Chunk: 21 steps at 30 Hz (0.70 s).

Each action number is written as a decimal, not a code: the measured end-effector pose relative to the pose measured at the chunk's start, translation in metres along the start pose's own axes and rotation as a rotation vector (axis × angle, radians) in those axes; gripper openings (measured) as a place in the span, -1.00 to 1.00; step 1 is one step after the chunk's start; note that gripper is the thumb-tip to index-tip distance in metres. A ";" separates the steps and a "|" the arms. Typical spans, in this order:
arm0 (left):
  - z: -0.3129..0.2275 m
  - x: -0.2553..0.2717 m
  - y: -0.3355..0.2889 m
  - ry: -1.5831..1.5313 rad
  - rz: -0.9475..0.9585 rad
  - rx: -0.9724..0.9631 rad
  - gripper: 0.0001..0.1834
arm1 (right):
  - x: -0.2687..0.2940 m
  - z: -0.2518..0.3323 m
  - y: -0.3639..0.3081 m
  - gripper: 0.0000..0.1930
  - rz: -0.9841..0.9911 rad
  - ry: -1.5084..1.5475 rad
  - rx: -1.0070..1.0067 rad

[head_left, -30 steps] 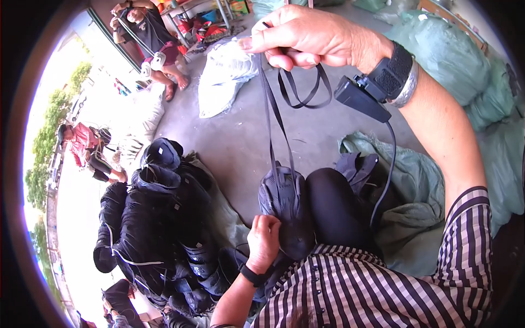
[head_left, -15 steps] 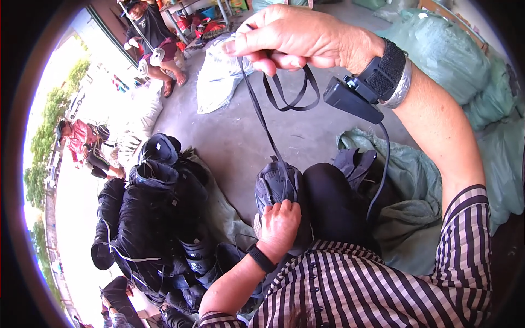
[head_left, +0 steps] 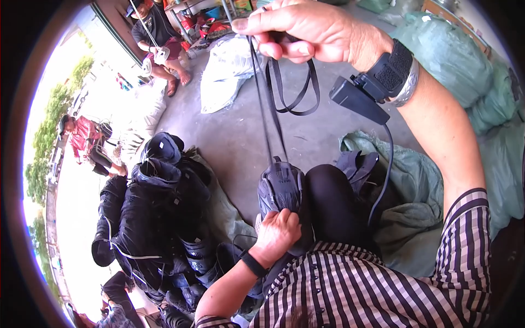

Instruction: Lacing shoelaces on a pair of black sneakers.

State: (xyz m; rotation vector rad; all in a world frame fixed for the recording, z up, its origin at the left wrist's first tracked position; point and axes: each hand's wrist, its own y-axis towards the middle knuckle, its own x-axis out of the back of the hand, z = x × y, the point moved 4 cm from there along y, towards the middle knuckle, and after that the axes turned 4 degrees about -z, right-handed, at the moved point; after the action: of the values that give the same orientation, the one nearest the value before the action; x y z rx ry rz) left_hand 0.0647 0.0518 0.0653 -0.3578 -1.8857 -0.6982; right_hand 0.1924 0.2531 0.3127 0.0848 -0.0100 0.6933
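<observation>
A dark grey sports shoe (head_left: 280, 186) rests against my left leg with its toe pointing away from me. My left hand (head_left: 279, 234) is closed on the near part of the shoe; the fingertips are partly hidden. High above it, my right hand (head_left: 311, 34) pinches a black shoelace (head_left: 268, 104) between thumb and fingers. Two taut strands run down from this hand to the far end of the shoe, and a loose loop hangs beneath the fingers. A black device with a cable (head_left: 361, 101) is strapped at my right wrist.
To the left rises a large heap of black shoes (head_left: 158, 218). Green sacks (head_left: 443, 60) stand at the right, and a green cloth (head_left: 404, 208) lies beside my leg. A white bag (head_left: 224, 71) sits on the floor ahead. Other people (head_left: 156, 44) sit farther off.
Two lace strands now stretch from shoe to right hand, where one showed clearly before. The right hand has shifted slightly up and right. My left hand has curled more tightly and moved slightly down.
</observation>
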 end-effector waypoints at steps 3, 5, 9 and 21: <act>0.014 0.004 -0.011 -0.148 -0.075 0.271 -0.90 | 0.000 -0.004 -0.001 -0.79 0.012 0.031 -0.040; 0.026 0.010 -0.013 -0.397 -0.209 0.525 -0.88 | -0.005 -0.005 -0.002 -0.79 0.042 0.019 -0.049; 0.030 0.014 -0.017 -0.361 -0.333 0.455 -0.80 | -0.007 -0.003 0.000 -0.78 0.034 -0.034 -0.050; 0.001 -0.014 0.019 0.231 0.097 0.103 -0.85 | -0.006 -0.004 0.006 -0.76 -0.065 0.009 -0.036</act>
State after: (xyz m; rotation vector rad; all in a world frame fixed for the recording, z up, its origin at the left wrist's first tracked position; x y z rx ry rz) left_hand 0.0801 0.0679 0.0579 -0.2879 -1.6665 -0.5503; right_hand 0.1840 0.2539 0.3087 0.0474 -0.0107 0.6283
